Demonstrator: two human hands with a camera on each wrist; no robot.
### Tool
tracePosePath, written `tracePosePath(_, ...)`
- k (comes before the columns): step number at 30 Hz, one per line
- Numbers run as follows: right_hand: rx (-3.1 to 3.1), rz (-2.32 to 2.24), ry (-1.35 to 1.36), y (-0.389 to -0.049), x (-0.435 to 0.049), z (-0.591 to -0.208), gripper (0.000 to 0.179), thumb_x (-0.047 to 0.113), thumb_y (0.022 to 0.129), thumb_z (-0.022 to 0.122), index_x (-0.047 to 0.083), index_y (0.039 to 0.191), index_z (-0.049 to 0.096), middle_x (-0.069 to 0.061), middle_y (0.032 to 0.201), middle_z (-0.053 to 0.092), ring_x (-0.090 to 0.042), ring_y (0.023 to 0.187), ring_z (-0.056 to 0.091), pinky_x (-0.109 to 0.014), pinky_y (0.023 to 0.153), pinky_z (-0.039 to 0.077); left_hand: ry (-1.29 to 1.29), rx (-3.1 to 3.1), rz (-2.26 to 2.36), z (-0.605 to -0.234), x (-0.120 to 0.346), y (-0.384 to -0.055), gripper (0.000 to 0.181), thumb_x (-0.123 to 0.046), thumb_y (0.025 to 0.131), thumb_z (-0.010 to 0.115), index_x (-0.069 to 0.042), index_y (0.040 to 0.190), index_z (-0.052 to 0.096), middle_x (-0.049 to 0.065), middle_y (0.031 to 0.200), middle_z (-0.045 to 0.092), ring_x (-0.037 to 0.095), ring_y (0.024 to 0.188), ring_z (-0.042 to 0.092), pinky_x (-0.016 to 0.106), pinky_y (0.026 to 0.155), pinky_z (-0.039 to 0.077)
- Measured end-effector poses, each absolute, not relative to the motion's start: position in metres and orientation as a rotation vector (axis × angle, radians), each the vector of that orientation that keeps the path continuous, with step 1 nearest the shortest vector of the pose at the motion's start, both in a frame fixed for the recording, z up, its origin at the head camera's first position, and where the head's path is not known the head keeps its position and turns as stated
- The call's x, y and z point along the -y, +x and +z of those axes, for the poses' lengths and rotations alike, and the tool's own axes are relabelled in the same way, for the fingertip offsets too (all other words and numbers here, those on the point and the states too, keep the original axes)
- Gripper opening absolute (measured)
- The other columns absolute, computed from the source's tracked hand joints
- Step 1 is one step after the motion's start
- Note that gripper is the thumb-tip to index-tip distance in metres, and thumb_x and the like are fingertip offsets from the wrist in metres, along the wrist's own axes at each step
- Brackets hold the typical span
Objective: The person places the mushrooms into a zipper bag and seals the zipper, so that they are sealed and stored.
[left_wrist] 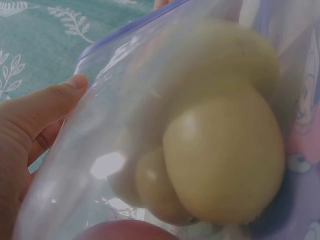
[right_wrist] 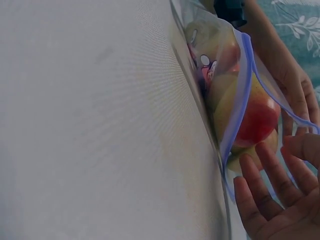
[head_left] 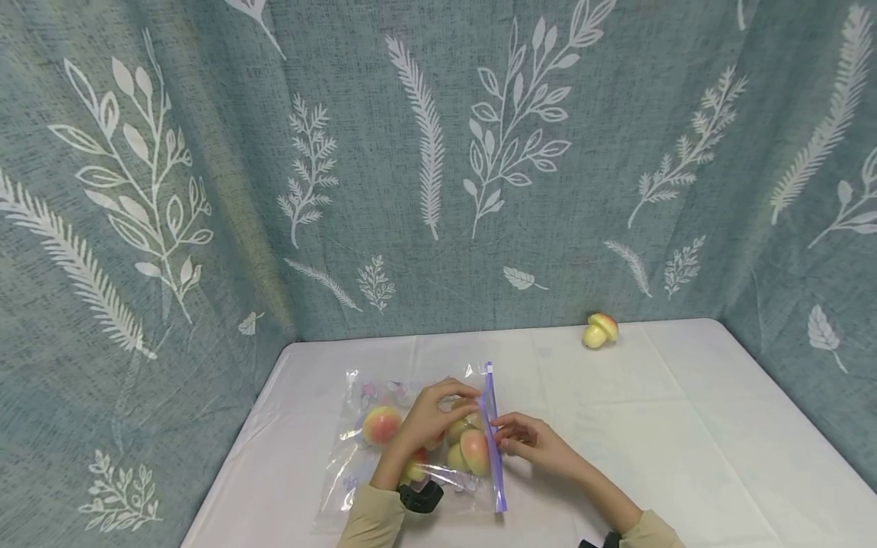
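Note:
A clear zip bag [head_left: 342, 476] with a purple zip edge [head_left: 499, 479] lies on the table, its mouth to the right and parted in the right wrist view. Several yellow-and-red mushroom-shaped pieces [head_left: 475, 450] are inside; pale stems and caps [left_wrist: 225, 160] show through the film in the left wrist view. My left hand [head_left: 433, 415] reaches over the bag and pinches its upper film near the zip, thumb [left_wrist: 65, 95] at the film's edge. At the bag's mouth is my right hand [head_left: 537, 443], fingers [right_wrist: 272, 175] spread and slightly bent, holding nothing.
Another mushroom-shaped piece [head_left: 600, 331] stands near the table's back edge, right of the bag. A white cloth covers the table [head_left: 658, 426]. Teal curtains with white leaf patterns [head_left: 411, 167] hang at the back and both sides.

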State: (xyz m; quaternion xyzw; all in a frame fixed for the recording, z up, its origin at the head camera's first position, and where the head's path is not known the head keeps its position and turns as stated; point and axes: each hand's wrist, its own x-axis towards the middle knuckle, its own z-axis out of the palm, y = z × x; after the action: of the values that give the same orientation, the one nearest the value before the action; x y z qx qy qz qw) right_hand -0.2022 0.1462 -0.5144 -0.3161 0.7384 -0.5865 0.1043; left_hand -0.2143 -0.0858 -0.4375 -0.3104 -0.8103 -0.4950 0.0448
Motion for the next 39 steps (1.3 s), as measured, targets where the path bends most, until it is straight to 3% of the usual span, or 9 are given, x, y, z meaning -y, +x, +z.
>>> tracePosePath(9, -2.152, -1.757, -0.979, -0.201, -0.15, -0.514, 0.033, 0.008, 0.093, 0.053, -0.004, 0.124, 0.049, -0.022, 0.105, 0.064, -0.023, 0.094, 0.065, -0.029, 0.082, 0.054, -0.953, 2.473, -1.555, -0.436, 0.086, -0.213, 0.021, -0.008, 0.083, 0.068, -0.003, 0.103, 0.068, 0.01, 0.097, 0.068, 0.024, 0.096, 0.061, 0.047, 0.091, 0.046)
tracePosePath(18, -2.209, -1.724, -0.994, -0.204, -0.153, -0.516, 0.03, 0.0, 0.093, 0.051, -0.007, 0.122, 0.049, -0.023, 0.102, 0.064, -0.035, 0.092, 0.064, -0.027, 0.08, 0.054, -0.963, 2.473, -1.548, -0.436, 0.087, -0.213, 0.021, -0.008, 0.083, 0.067, -0.002, 0.103, 0.068, 0.01, 0.096, 0.068, 0.025, 0.096, 0.061, 0.047, 0.091, 0.046)
tracePosePath(28, -2.256, -1.71, -0.929, -0.207, -0.162, -0.513, 0.033, 0.009, 0.094, 0.053, -0.004, 0.124, 0.049, -0.021, 0.104, 0.064, -0.023, 0.091, 0.065, -0.026, 0.079, 0.054, -0.961, 2.472, -1.543, -0.435, 0.087, -0.212, 0.021, -0.007, 0.083, 0.068, -0.002, 0.103, 0.068, 0.011, 0.097, 0.068, 0.026, 0.096, 0.061, 0.047, 0.091, 0.046)
tracePosePath(32, -2.278, -1.718, -0.946, -0.211, -0.166, -0.515, 0.032, 0.007, 0.093, 0.053, -0.005, 0.123, 0.05, -0.022, 0.103, 0.064, -0.027, 0.09, 0.065, -0.026, 0.079, 0.054, -0.956, 2.478, -1.524, -0.436, 0.087, -0.213, 0.021, -0.008, 0.083, 0.068, -0.003, 0.103, 0.068, 0.009, 0.097, 0.068, 0.024, 0.096, 0.061, 0.041, 0.091, 0.047)
tracePosePath(39, -2.322, -1.707, -0.916, -0.215, -0.172, -0.513, 0.032, 0.008, 0.092, 0.055, -0.004, 0.122, 0.051, -0.02, 0.101, 0.065, -0.03, 0.089, 0.065, -0.026, 0.08, 0.054, -0.955, 2.468, -1.517, -0.469, 0.09, -0.234, 0.022, -0.026, 0.084, 0.069, -0.018, 0.104, 0.07, -0.008, 0.097, 0.067, 0.007, 0.096, 0.059, 0.027, 0.092, 0.046)
